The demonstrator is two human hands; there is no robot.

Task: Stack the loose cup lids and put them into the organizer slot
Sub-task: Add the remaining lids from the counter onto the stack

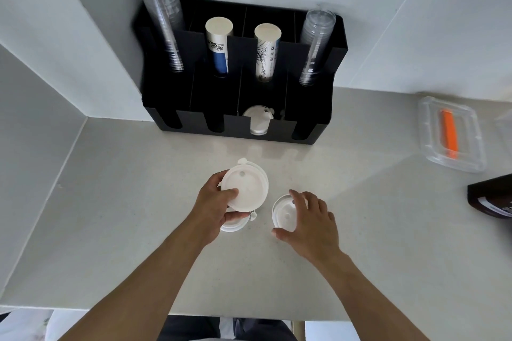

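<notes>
My left hand (214, 206) grips a small stack of white cup lids (249, 188), held tilted just above the counter. Under that hand another white lid (235, 225) lies flat, partly hidden. My right hand (310, 219) rests over a third white lid (282, 213), fingers spread around its rim and thumb at its near edge. The black organizer (313, 130) stands against the wall ahead, and one front slot holds a few white lids (259, 119).
The organizer's back slots hold clear cup stacks (163, 25) (315, 41) and two paper cup stacks (219, 44) (267, 50). A clear container (426, 130) with an orange item sits at the right. A dark box (490, 196) lies at the right edge. Walls close the left.
</notes>
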